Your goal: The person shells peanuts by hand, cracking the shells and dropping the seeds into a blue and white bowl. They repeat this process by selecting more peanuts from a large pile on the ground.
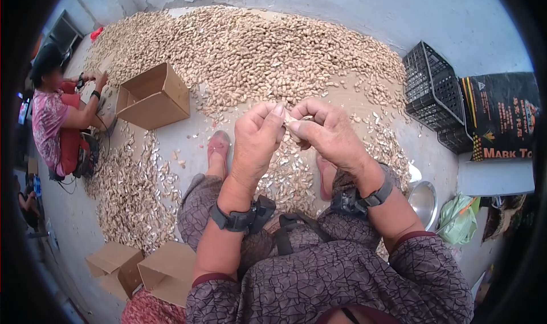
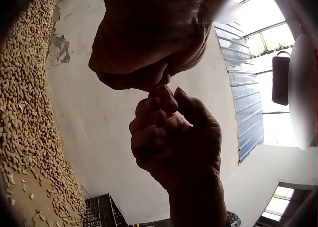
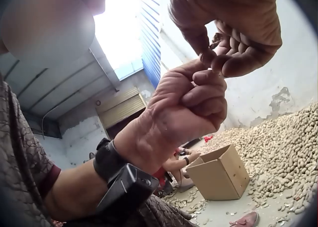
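A peanut (image 1: 289, 120) in its shell is held between both hands, in front of the person's body. My left hand (image 1: 259, 139) pinches one side of it between thumb and curled forefinger. From the other side my right hand (image 1: 333, 135) pinches it too, thumb laid along the top. The left wrist view shows the peanut (image 2: 165, 97) dark against the wall, with the thumbs close to it. Fingers cover most of it in the right wrist view. On the floor below the hands lie many broken peanut shells (image 1: 288, 178).
A large heap of peanuts (image 1: 256, 50) spreads along the wall. Cardboard box (image 1: 171, 99) stands ahead on the left; black crates (image 1: 430, 90) and a black printed sack (image 1: 504, 116) are on the right, near a metal bowl (image 1: 423, 201). Another person (image 1: 62, 119) crouches at left.
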`<action>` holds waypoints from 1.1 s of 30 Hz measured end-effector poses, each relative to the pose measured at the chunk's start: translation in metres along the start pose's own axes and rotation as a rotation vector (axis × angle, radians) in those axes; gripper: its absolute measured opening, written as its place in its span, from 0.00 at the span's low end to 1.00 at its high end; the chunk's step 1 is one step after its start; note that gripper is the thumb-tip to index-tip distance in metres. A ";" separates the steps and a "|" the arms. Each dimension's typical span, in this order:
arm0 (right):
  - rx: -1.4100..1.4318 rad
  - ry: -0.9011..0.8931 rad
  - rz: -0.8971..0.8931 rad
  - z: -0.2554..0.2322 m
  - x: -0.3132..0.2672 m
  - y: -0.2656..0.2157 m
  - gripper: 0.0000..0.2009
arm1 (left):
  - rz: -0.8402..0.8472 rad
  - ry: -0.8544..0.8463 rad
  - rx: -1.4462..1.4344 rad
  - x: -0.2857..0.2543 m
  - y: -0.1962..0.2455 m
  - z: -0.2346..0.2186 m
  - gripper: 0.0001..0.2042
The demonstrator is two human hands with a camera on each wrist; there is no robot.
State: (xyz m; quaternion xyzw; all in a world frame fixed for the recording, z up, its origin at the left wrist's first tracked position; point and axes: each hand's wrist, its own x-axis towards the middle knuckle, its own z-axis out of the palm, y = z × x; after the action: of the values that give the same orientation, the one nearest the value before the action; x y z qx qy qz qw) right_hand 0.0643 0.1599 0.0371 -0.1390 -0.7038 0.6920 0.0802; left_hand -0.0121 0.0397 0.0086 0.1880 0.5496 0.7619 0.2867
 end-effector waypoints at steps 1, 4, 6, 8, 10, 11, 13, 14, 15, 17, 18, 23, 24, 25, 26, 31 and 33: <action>-0.001 -0.003 0.001 0.001 0.000 0.001 0.06 | -0.042 0.036 -0.109 0.000 -0.001 0.000 0.09; -0.011 0.023 -0.075 0.004 0.001 0.006 0.08 | -0.062 0.096 -0.240 0.000 -0.005 0.003 0.08; -0.081 0.007 -0.082 0.006 0.000 0.008 0.09 | -0.040 0.117 -0.260 -0.001 -0.005 0.004 0.08; -0.061 0.028 -0.078 0.008 -0.001 0.006 0.08 | -0.064 0.093 -0.367 -0.002 -0.005 0.005 0.10; -0.043 0.041 -0.074 0.010 0.000 0.002 0.08 | -0.084 0.065 -0.332 -0.002 -0.003 0.006 0.10; -0.074 0.050 -0.068 0.010 -0.001 0.000 0.07 | -0.109 0.034 -0.293 -0.002 -0.002 0.005 0.10; -0.104 0.059 -0.060 0.009 -0.002 -0.004 0.06 | -0.115 0.021 -0.302 -0.002 -0.002 0.005 0.10; -0.081 0.044 -0.031 0.007 -0.003 -0.005 0.06 | -0.120 0.006 -0.312 -0.002 -0.003 0.005 0.10; -0.060 0.029 -0.003 0.006 -0.003 -0.007 0.06 | -0.120 0.006 -0.313 -0.003 -0.004 0.005 0.10; -0.011 -0.003 0.019 0.001 -0.003 -0.009 0.06 | -0.092 -0.034 -0.401 -0.005 -0.005 0.004 0.09; 0.040 -0.034 0.043 0.000 -0.003 -0.009 0.06 | -0.093 -0.034 -0.401 -0.006 -0.006 0.004 0.09; 0.141 -0.088 0.039 -0.005 -0.002 -0.005 0.06 | -0.050 -0.071 -0.523 -0.008 -0.011 0.007 0.07; 0.140 -0.103 0.033 -0.006 -0.002 -0.005 0.06 | -0.050 -0.070 -0.524 -0.009 -0.011 0.007 0.07; 0.140 -0.104 0.034 -0.007 -0.002 -0.006 0.06 | -0.060 -0.069 -0.551 -0.010 -0.010 0.008 0.06; 0.234 -0.119 0.050 -0.008 -0.003 -0.007 0.07 | -0.071 -0.067 -0.578 -0.011 -0.009 0.008 0.06; 0.341 -0.123 0.050 -0.007 -0.004 -0.008 0.08 | -0.082 -0.131 -0.701 -0.012 -0.006 0.008 0.07; 0.409 -0.085 0.039 -0.003 -0.003 -0.004 0.08 | -0.080 -0.156 -0.727 -0.011 -0.007 0.007 0.08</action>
State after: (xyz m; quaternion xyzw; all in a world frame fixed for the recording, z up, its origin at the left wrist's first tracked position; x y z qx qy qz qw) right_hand 0.0673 0.1621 0.0418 -0.1042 -0.5487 0.8271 0.0633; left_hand 0.0017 0.0390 0.0048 0.1097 0.2264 0.8789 0.4054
